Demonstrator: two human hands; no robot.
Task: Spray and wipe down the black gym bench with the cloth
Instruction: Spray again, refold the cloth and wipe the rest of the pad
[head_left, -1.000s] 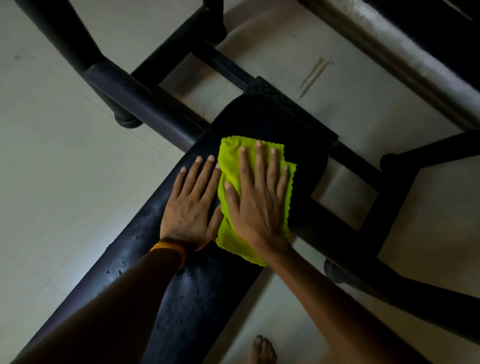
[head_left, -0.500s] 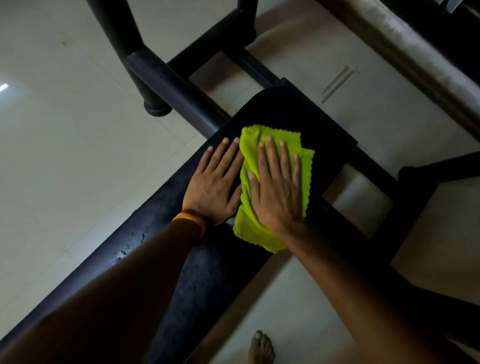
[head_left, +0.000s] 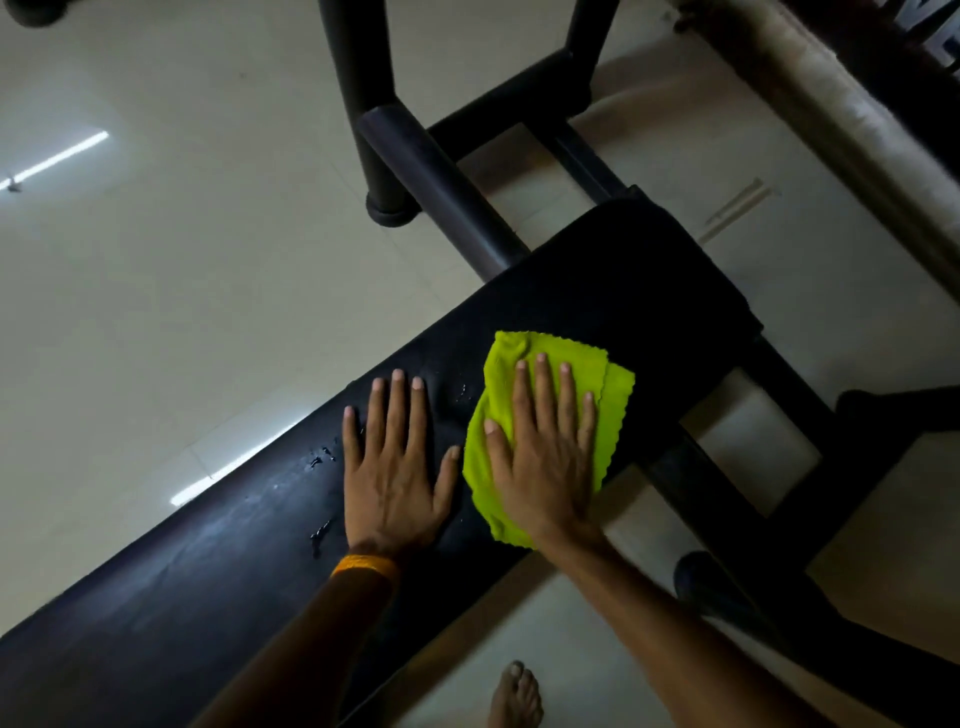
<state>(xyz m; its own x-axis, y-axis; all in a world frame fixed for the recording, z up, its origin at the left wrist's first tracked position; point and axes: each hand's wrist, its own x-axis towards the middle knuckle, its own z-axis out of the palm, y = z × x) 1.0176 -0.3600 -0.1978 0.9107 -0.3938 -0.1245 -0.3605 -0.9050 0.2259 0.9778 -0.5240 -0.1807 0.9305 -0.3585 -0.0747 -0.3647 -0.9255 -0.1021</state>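
- right hand (head_left: 545, 467) lies flat on the lime-green microfibre cloth (head_left: 501, 364), fingers straight and slightly spread. the grip is not curled round anything, it only presses the cloth down into the surface (head_left: 613, 280).
- a flat palm likely spreads the load over the whole fold, so more fabric meets the black pad per stroke.
- the cloth is folded over, with scalloped edges showing past the fingertips and on the right. it sits on the surface toward its right edge, short of the pad's rounded end.
- left hand (head_left: 392, 467) lies flat on bare vinyl just beside the cloth. cannot tell whether the thumb touches it. grip relaxed, fingers straight, nothing held.
- it reads as a brace that takes body weight during the lean over the bench and keeps the pad steady.
- orange wristband (head_left: 363, 566) on the left wrist.
- droplets (head_left: 318, 457) sit just left of the left hand, a few more between the 2 hands. judgement: spray is on and that strip is not yet wiped.
- step in hand: wiping near the pad's end. the long stretch toward the lower left probably comes next.
- spray bottle not in view.
- black frame tubes (head_left: 441, 192) stand beyond the pad on a pale tiled floor (head_left: 182, 286). 1 bare foot (head_left: 514, 696) at the lower edge.
- risk: the cloth bunching under the palm or slipping off the near edge.
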